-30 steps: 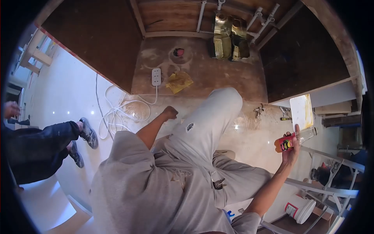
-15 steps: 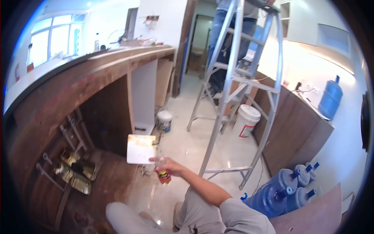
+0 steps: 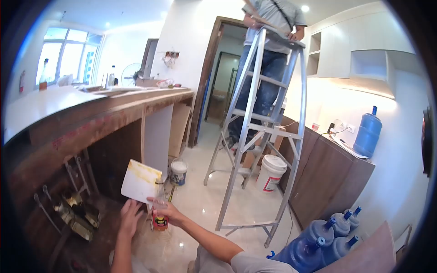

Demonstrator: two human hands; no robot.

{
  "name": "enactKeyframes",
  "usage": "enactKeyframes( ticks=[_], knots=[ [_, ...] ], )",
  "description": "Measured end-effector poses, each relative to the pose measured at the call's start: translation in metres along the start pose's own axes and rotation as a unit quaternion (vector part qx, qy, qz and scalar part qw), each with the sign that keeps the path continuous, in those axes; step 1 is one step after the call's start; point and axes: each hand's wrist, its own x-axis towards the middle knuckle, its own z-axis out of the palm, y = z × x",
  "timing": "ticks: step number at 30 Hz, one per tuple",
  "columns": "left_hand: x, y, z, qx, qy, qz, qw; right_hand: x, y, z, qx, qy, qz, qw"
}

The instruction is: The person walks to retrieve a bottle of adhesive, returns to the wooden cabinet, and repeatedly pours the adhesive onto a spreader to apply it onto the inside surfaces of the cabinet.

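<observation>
My right hand (image 3: 166, 212) is closed around a clear bottle (image 3: 160, 219) with a red and yellow label and an orange-red lower part. Its finger also reaches the lower right corner of a white square panel (image 3: 141, 183) with yellow smears along its upper edge. My left hand (image 3: 130, 215) is raised just below the panel's lower edge, fingers apart; whether a fingertip touches the panel I cannot tell.
A person (image 3: 273, 27) stands at a metal stepladder (image 3: 248, 123) ahead. White buckets (image 3: 271, 173) stand on the floor, one (image 3: 178, 172) by the open cabinet (image 3: 157, 136). Blue water bottles (image 3: 309, 241) are at the lower right. Metal fittings (image 3: 77, 218) lie inside the left cabinet.
The view has swung up and right from my lap to the room. My left hand has come up beside the panel. The panel now tilts, with my right hand still around the bottle.
</observation>
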Motion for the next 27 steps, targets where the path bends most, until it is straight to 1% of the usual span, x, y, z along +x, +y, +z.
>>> enactKeyframes(
  ticks=[1,2,3,4,5,6,8,10,11,13,14,15,16,17,18,19,20,21,22,23,24,25,26,27],
  knots=[
    [0.014,-0.011,0.010,-0.064,0.021,0.015,0.998,0.000,0.005,0.000,-0.067,0.006,-0.009,0.998],
    [0.024,-0.016,0.019,-0.103,0.046,0.001,0.994,-0.002,0.009,-0.008,-0.245,0.041,-0.122,0.961],
    [0.026,-0.021,0.024,-0.114,0.038,0.008,0.993,-0.011,0.008,-0.005,-0.251,0.051,-0.094,0.962],
    [0.034,-0.037,0.020,-0.144,0.060,0.034,0.987,-0.021,-0.010,0.002,-0.195,0.053,-0.026,0.979],
    [0.038,-0.048,0.015,-0.159,0.058,0.027,0.985,-0.026,-0.017,0.009,-0.131,0.050,0.032,0.990],
    [0.036,-0.050,0.014,-0.196,0.046,0.008,0.979,-0.025,-0.022,0.011,-0.086,0.047,0.069,0.993],
    [0.033,-0.049,0.015,-0.170,0.042,0.020,0.984,-0.027,0.000,0.001,-0.091,0.021,0.014,0.996],
    [0.034,-0.048,0.012,-0.205,0.052,0.039,0.977,-0.035,0.002,0.004,-0.108,0.014,0.055,0.993],
    [0.037,-0.049,0.010,-0.193,0.088,0.049,0.976,-0.038,-0.001,0.003,-0.123,0.011,0.069,0.990],
    [0.040,-0.051,-0.004,-0.169,0.159,0.070,0.970,-0.042,0.005,-0.001,-0.097,0.034,0.053,0.993],
    [0.041,-0.052,-0.012,-0.174,0.178,0.068,0.966,-0.043,0.008,-0.006,-0.084,0.047,0.044,0.994],
    [0.040,-0.052,-0.022,-0.182,0.194,0.065,0.962,-0.043,0.009,-0.016,-0.114,0.057,0.048,0.991],
    [0.042,-0.051,-0.031,-0.190,0.203,0.064,0.958,-0.041,0.006,-0.022,-0.197,0.045,0.086,0.976],
    [0.040,-0.053,-0.039,-0.193,0.206,0.056,0.958,-0.040,-0.004,-0.031,-0.283,0.039,0.119,0.951],
    [0.037,-0.053,-0.045,-0.200,0.195,0.055,0.959,-0.038,-0.022,-0.046,-0.376,0.043,0.143,0.915],
    [0.036,-0.052,-0.047,-0.224,0.179,0.024,0.958,-0.037,-0.025,-0.064,-0.463,0.016,0.109,0.879],
    [0.043,-0.060,-0.052,-0.211,0.178,0.046,0.960,-0.034,-0.030,-0.076,-0.554,-0.002,0.078,0.829],
    [0.048,-0.060,-0.051,-0.180,0.158,0.062,0.969,-0.032,-0.048,-0.075,-0.556,0.024,0.074,0.828],
    [0.054,-0.061,-0.055,-0.098,0.154,0.087,0.979,-0.029,-0.068,-0.070,-0.577,0.037,0.069,0.813],
    [0.052,-0.053,-0.044,0.010,0.180,0.116,0.977,-0.027,-0.102,-0.047,-0.531,0.055,0.188,0.824],
    [0.064,-0.049,-0.035,0.094,0.167,0.146,0.970,-0.028,-0.117,-0.054,-0.555,0.066,0.102,0.823],
    [0.072,-0.047,-0.033,0.182,0.166,0.174,0.953,-0.023,-0.121,-0.064,-0.571,0.065,0.019,0.818],
    [0.061,-0.039,-0.035,0.276,0.175,0.189,0.926,-0.018,-0.114,-0.070,-0.572,0.056,-0.057,0.816],
    [0.059,-0.036,-0.035,0.279,0.193,0.195,0.920,-0.008,-0.108,-0.083,-0.584,0.077,-0.087,0.803]
  ],
)
